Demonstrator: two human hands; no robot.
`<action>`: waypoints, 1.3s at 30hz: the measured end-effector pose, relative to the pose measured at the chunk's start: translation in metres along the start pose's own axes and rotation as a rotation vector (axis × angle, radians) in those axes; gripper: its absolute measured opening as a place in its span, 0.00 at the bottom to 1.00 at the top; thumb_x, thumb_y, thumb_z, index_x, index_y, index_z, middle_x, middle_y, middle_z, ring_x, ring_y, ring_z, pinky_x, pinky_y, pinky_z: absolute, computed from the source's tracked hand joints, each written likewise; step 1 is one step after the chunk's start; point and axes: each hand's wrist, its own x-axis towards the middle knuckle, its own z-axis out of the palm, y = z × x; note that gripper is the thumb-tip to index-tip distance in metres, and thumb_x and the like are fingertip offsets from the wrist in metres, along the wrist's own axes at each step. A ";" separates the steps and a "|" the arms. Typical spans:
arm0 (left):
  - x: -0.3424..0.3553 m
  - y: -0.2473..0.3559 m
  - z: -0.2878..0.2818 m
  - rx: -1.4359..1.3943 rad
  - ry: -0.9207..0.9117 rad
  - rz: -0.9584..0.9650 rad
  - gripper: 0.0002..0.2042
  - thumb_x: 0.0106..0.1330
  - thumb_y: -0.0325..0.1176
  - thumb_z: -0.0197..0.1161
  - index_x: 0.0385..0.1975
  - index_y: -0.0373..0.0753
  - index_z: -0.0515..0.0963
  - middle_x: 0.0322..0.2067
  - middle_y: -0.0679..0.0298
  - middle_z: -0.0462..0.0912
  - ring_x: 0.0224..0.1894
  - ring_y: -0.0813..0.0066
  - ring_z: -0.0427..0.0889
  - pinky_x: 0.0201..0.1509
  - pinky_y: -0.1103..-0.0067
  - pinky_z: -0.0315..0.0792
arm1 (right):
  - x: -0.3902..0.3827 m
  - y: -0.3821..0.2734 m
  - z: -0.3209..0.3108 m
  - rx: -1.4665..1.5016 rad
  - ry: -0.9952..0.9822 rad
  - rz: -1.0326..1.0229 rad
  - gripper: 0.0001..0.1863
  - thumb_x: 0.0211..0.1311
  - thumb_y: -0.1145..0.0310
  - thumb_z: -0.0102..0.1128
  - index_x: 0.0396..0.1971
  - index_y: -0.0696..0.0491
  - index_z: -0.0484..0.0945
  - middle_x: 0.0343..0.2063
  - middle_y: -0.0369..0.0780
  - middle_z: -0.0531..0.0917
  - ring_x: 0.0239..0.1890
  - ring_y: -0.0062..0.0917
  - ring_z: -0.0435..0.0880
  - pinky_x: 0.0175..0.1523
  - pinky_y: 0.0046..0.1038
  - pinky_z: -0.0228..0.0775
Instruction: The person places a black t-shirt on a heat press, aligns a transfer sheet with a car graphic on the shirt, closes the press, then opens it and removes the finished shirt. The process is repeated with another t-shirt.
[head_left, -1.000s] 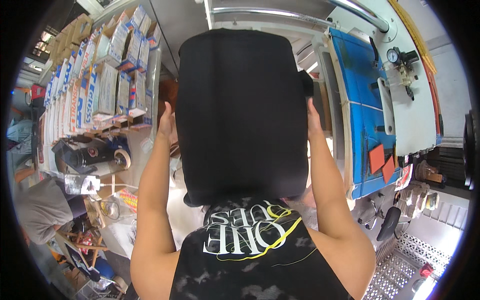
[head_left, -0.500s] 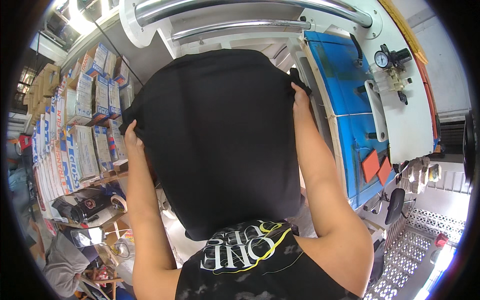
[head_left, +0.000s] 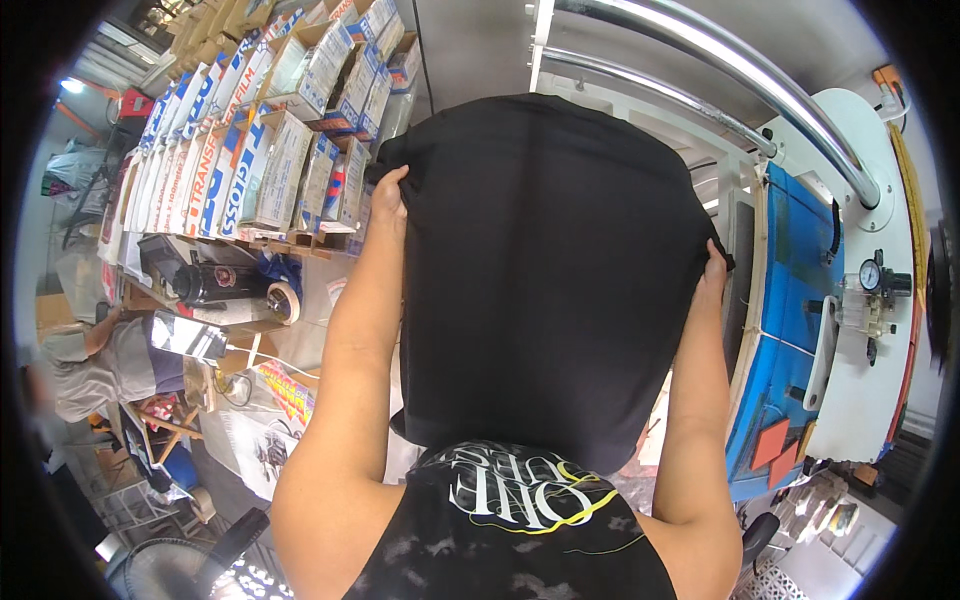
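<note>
A large piece of black fabric [head_left: 545, 270] is stretched out in front of my body, its top edge rounded and its surface mostly smooth. My left hand [head_left: 390, 190] grips its upper left edge, fingers closed on the cloth. My right hand [head_left: 714, 262] pinches the right edge a little lower, where a small fold sticks out. Both arms reach forward along the sides of the fabric, which hides much of what lies beneath it.
Stacked long cardboard boxes [head_left: 280, 170] are at upper left. A white machine frame with chrome bars [head_left: 760, 60], a blue panel [head_left: 785, 250] and a pressure gauge [head_left: 870, 275] are at right. A black cylindrical container [head_left: 215, 285] and another person [head_left: 110, 375] are at left.
Both hands went from the fabric's sides to gripping its edges higher up, and the cloth's top became wider and rounder. The surroundings have shifted in the picture as my view moved.
</note>
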 end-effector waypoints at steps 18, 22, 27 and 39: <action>-0.086 -0.030 0.168 1.523 -0.263 1.223 0.10 0.63 0.30 0.61 0.41 0.33 0.83 0.48 0.50 0.82 0.56 0.49 0.77 0.63 0.62 0.68 | -0.138 0.021 0.159 -1.473 0.011 -1.350 0.22 0.62 0.62 0.63 0.52 0.59 0.77 0.53 0.50 0.80 0.58 0.48 0.76 0.66 0.43 0.65; -0.093 -0.095 0.229 1.926 -0.397 1.209 0.18 0.66 0.36 0.59 0.56 0.40 0.76 0.57 0.56 0.76 0.62 0.53 0.71 0.67 0.53 0.63 | -0.145 0.076 0.227 -1.830 -0.248 -1.129 0.28 0.72 0.54 0.47 0.67 0.53 0.66 0.67 0.45 0.69 0.72 0.43 0.61 0.74 0.55 0.47; -0.045 -0.091 0.226 1.776 -0.315 1.212 0.07 0.65 0.35 0.60 0.36 0.40 0.79 0.39 0.58 0.81 0.45 0.53 0.79 0.49 0.58 0.72 | -0.102 0.058 0.231 -1.795 -0.182 -1.142 0.20 0.71 0.52 0.48 0.50 0.51 0.78 0.52 0.42 0.79 0.58 0.40 0.74 0.65 0.48 0.62; -0.060 -0.024 0.158 1.905 -0.233 1.143 0.23 0.71 0.45 0.57 0.60 0.38 0.75 0.61 0.52 0.75 0.65 0.49 0.70 0.69 0.59 0.62 | -0.107 0.022 0.160 -1.804 0.139 -0.976 0.39 0.69 0.45 0.50 0.72 0.53 0.58 0.62 0.53 0.75 0.70 0.51 0.64 0.74 0.48 0.51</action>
